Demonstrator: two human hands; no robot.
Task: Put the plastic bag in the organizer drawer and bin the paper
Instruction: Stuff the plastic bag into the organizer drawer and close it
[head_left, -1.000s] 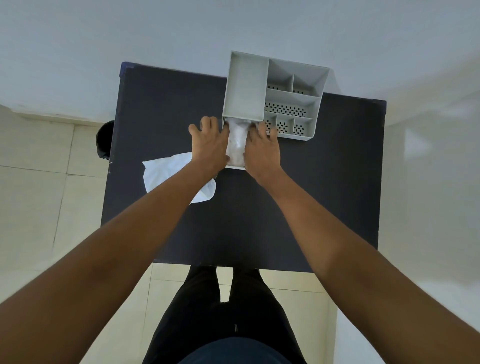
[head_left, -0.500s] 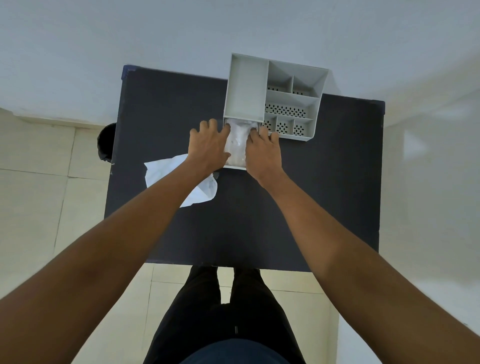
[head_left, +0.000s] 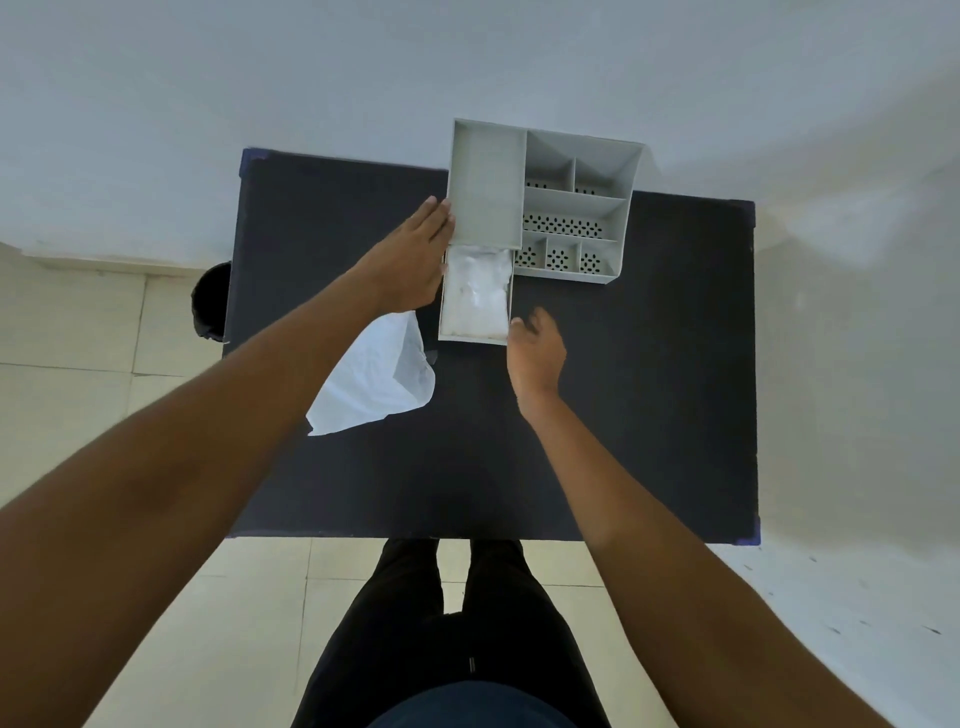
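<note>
A grey organizer (head_left: 576, 205) stands at the far edge of the dark table (head_left: 467, 457). Its drawer (head_left: 470, 339) is pulled out toward me, and a whitish plastic bag (head_left: 479, 292) lies inside it. My left hand (head_left: 413, 260) lies flat against the organizer's left side, fingers extended, holding nothing. My right hand (head_left: 535, 351) hovers at the drawer's front right corner, fingers loosely curled, empty. A crumpled white paper (head_left: 379, 382) lies on the table left of the drawer, partly under my left forearm.
A black bin (head_left: 210, 301) stands on the tiled floor beyond the table's left edge. A pale wall runs behind the table. My legs show below the table's near edge.
Both hands have left the bag in the drawer. The left hand moved up to the organizer's side; the right drew back to the drawer's front corner. The bag is now uncovered.
</note>
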